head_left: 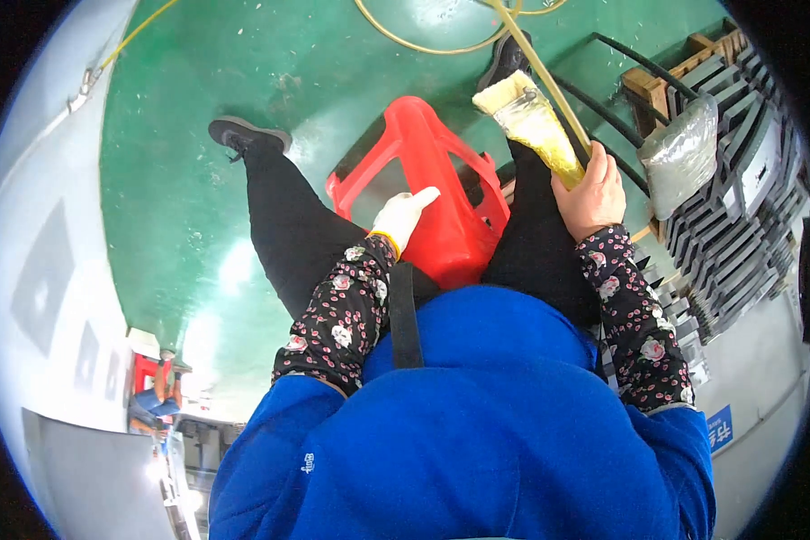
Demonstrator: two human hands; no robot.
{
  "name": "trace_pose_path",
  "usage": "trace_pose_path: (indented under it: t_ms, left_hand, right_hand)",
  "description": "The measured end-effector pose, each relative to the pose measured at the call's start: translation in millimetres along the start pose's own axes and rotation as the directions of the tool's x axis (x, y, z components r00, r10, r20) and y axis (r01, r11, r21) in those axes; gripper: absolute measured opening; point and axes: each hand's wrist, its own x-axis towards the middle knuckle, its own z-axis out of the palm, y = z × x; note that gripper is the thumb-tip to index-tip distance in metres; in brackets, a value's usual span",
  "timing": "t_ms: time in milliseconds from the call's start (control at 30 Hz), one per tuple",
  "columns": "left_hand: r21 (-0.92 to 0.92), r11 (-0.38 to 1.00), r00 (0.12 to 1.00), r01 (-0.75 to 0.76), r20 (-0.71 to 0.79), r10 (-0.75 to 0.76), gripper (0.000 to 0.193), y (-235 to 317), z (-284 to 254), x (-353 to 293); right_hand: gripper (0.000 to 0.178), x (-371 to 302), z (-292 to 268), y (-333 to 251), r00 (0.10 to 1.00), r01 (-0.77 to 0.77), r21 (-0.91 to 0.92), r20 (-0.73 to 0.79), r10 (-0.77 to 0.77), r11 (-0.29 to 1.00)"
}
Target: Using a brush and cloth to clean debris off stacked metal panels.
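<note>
My left hand [401, 218], in a white glove with a yellow cuff, is over the left side of a red plastic stool [438, 193] between my legs. Its thumb sticks out to the right and no object shows in it; whether it touches the stool is unclear. My bare right hand [594, 193] is closed around the lower, yellow end of a wide brush [533, 117]. The brush has a pale, bristle-like tip and looks wrapped in shiny film. A yellow rod or hose [549, 83] runs down along the brush to my right fingers.
Stacked grey slotted parts [724, 211] stand at the right, beside a wooden pallet [654, 90]. A clear plastic-wrapped bundle [681, 153] and black bars [614, 112] are close to my right hand. A yellow hose [427, 49] loops across the green floor [175, 180].
</note>
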Motion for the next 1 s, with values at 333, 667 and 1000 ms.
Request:
trace_pose_path:
  t_ms: [333, 667, 1000]
  left_hand:
    - [0.818, 0.322, 0.749, -0.476, 0.185, 0.636, 0.039, 37, -85, -28]
    - [0.820, 0.561, 0.631, -0.113, -0.377, 0.678, 0.047, -16, -144, -58]
    - [0.704, 0.187, 0.428, -0.686, 0.182, 0.885, 0.039, 10, -112, -10]
  right_hand:
    - [0.065, 3, 14, 21, 0.996, -0.087, -0.013, 0.000, 0.087, 0.996]
    - [0.066, 31, -13, 52, 0.969, 0.237, -0.163, -0.031, -0.245, 0.958]
    - [0.029, -18, -105, 39, 0.861, 0.276, -0.114, 0.471, -0.193, 0.954]
